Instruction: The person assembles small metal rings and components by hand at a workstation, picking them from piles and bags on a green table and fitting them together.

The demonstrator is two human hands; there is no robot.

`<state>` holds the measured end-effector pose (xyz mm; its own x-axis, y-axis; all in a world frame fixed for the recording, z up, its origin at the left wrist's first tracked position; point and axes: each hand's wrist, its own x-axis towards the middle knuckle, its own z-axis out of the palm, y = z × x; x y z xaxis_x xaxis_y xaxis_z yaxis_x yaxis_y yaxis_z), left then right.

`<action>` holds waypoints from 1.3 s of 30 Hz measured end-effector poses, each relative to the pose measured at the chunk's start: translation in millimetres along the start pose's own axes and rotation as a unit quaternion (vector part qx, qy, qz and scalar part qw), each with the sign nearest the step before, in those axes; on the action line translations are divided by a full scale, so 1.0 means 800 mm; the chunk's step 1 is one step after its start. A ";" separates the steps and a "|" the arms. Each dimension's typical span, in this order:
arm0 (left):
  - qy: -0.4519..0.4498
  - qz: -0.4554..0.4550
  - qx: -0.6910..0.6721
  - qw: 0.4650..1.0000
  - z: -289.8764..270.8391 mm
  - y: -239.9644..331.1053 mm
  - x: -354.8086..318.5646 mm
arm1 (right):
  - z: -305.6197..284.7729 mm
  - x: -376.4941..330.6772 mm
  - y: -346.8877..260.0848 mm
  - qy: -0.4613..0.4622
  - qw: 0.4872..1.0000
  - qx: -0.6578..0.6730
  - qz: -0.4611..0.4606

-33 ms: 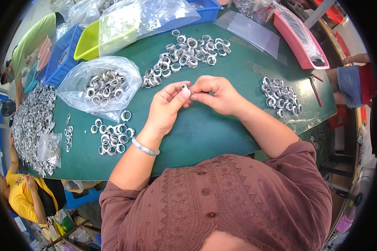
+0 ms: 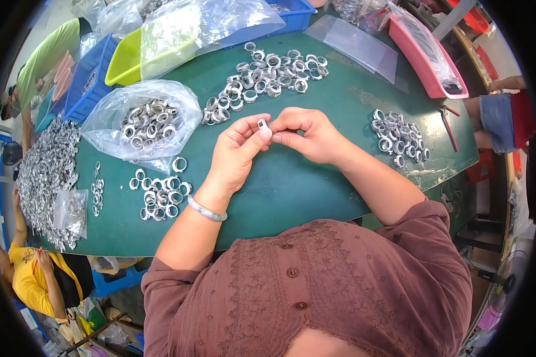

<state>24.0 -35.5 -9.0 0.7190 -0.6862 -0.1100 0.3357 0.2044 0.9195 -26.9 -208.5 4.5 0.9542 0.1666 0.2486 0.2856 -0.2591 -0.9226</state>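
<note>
My left hand (image 2: 238, 154) and my right hand (image 2: 309, 134) meet over the middle of the green table (image 2: 315, 196). Together their fingertips pinch one small metal ring (image 2: 262, 124). A silver bracelet (image 2: 206, 209) sits on my left wrist. Loose metal rings lie in a spread (image 2: 262, 77) beyond my hands, and a smaller group (image 2: 161, 196) lies left of my left forearm. A clear bag of rings (image 2: 146, 122) rests at the left. Another cluster of rings (image 2: 399, 137) lies on clear plastic to the right.
A yellow-green bin (image 2: 122, 59), blue bins (image 2: 86, 83) and a pink tray (image 2: 426, 53) line the far edge. Red-handled pliers (image 2: 448, 128) lie at the right edge. A big heap of rings (image 2: 41, 172) fills the left. Other people sit at the lower left (image 2: 30, 279), upper left (image 2: 41, 59) and right (image 2: 500, 113).
</note>
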 end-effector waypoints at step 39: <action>-0.129 0.076 -0.097 0.984 -0.013 -0.003 0.002 | -0.008 -0.001 0.002 0.166 0.978 -0.068 -0.103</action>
<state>30.5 -30.1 -15.4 0.6006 -0.7862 0.1455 0.3635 0.4306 0.8261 -27.1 -215.4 5.1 0.8455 -0.0836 0.5274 0.4623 -0.3796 -0.8014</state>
